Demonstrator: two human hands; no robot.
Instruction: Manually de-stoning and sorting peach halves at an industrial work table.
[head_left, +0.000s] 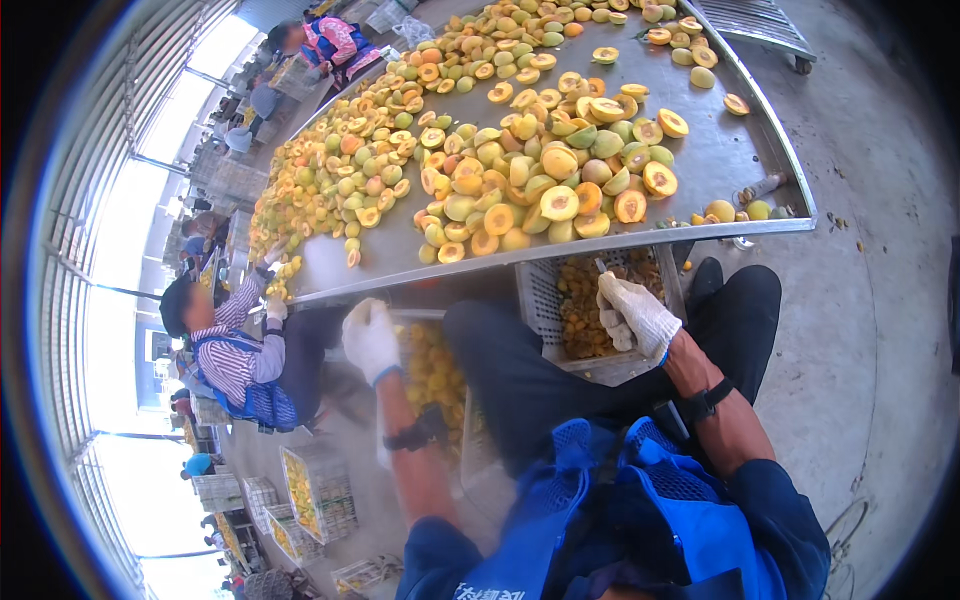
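Note:
Halved yellow-orange stone fruit, apricots or peaches (559, 202), lie heaped on the metal-topped table (720, 150). My left hand (373, 339), in a white knit glove, is raised below the table's near edge, above a crate of yellow fruit (433, 375); its fingers are curled and I cannot tell whether they hold something. My right hand (634, 313), gloved likewise, is closed on a small thin tool, perhaps a pitting knife (600, 265). It is over a plastic crate (541, 300) of brownish pits or scraps (589, 322).
A co-worker in a striped shirt (232, 367) sits at the left, hands at the table's edge. Another person (337, 45) sits at the far side. Crates of fruit (319, 495) stand on the floor at lower left. The table has a raised metal rim (525, 259).

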